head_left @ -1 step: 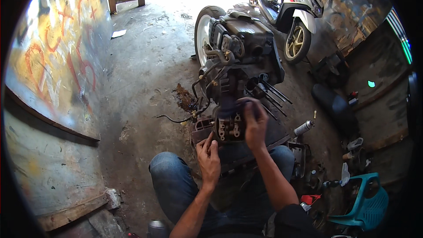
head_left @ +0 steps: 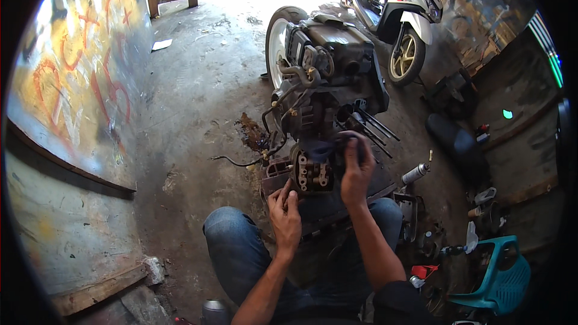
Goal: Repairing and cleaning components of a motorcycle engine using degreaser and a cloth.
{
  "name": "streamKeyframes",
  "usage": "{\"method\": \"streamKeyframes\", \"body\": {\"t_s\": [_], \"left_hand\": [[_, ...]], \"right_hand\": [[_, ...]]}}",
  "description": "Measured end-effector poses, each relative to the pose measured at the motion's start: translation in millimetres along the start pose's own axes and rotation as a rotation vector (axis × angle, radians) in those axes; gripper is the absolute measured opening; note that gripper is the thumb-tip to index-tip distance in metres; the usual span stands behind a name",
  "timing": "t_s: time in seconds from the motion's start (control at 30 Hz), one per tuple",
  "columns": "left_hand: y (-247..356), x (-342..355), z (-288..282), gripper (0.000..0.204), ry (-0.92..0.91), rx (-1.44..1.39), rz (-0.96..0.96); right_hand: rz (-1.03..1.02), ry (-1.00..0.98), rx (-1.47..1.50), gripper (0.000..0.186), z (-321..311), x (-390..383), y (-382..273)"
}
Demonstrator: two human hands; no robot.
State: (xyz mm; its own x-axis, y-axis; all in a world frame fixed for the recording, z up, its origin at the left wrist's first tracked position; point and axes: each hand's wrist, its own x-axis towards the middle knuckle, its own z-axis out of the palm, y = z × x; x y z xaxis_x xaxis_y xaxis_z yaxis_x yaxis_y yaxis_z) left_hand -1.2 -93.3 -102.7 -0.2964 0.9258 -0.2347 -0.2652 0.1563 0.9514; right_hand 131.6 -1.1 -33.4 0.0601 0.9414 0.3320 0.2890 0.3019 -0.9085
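Observation:
A cylinder head (head_left: 313,174) with its valve gear showing rests on a dark surface between my knees. My left hand (head_left: 285,213) grips its lower left edge, with thumb and forefinger against the metal. In my right hand (head_left: 356,171) is a dark rag (head_left: 328,147), pinched between thumb and fingers at the upper right of the head. Part of the rag hangs over the head's far edge. Just beyond stands the scooter engine (head_left: 310,111), with long bare studs (head_left: 374,129) jutting toward the right hand.
A spray can (head_left: 414,174) stands right of the work. Farther right lie a black scooter seat (head_left: 454,147) and a teal plastic chair (head_left: 497,277). A white scooter (head_left: 403,18) is parked at the back right. A loose hose (head_left: 232,161) crosses the floor by an oil stain (head_left: 253,132).
My right hand has shifted slightly right with the rag, so more of the cylinder head's top shows. The left hand stays in place.

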Motion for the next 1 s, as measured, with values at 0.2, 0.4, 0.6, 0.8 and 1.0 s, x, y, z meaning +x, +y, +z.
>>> {"method": "streamKeyframes", "body": {"t_s": [0.2, 0.4, 0.6, 0.8, 1.0], "left_hand": [[-7, -1, 6, 0.045, 0.035, 0.127, 0.116], [-6, -2, 4, 0.049, -0.003, -0.018, 0.061], [-5, -7, 6, 0.05, -0.022, -0.133, 0.009], [-10, -18, 0, 0.053, -0.012, -0.219, -0.104], [8, -28, 4, 0.05, -0.192, -0.506, -0.226]], "right_hand": [[-0.162, 0.097, -0.487, 0.054, 29, -70, 21], [-0.024, 0.172, -0.413, 0.065, 29, -118, 13], [0.016, 0.016, -0.331, 0.041, -16, -158, 4], [-0.17, 0.227, -0.532, 0.047, 18, -105, -23], [-0.088, -0.038, -0.363, 0.064, 25, -147, 18]]}}
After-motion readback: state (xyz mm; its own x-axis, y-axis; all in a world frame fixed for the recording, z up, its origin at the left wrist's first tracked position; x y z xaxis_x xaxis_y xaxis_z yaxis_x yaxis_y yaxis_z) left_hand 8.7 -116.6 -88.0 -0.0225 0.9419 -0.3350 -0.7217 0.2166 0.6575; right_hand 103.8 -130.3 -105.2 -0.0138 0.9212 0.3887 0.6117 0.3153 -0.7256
